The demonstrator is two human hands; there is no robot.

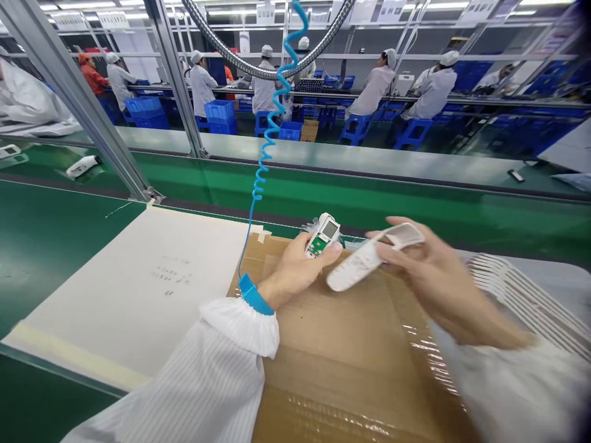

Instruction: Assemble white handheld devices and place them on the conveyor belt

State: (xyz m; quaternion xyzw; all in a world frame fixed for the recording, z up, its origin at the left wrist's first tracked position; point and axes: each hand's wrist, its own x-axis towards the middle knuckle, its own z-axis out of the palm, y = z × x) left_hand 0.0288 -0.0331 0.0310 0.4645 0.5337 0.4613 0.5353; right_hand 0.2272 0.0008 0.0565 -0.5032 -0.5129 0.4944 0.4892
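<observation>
My left hand (295,269) is clasping a bare circuit board (318,245), while my right hand (431,274) is holding a white plastic casing (357,266) apart from it

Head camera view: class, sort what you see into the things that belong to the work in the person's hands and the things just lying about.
Part of the work:
left hand, holding a device with a green circuit board
right hand, holding a white plastic casing

Lying about:
sheet of white paper
flattened cardboard
white handheld device on the green belt
</observation>
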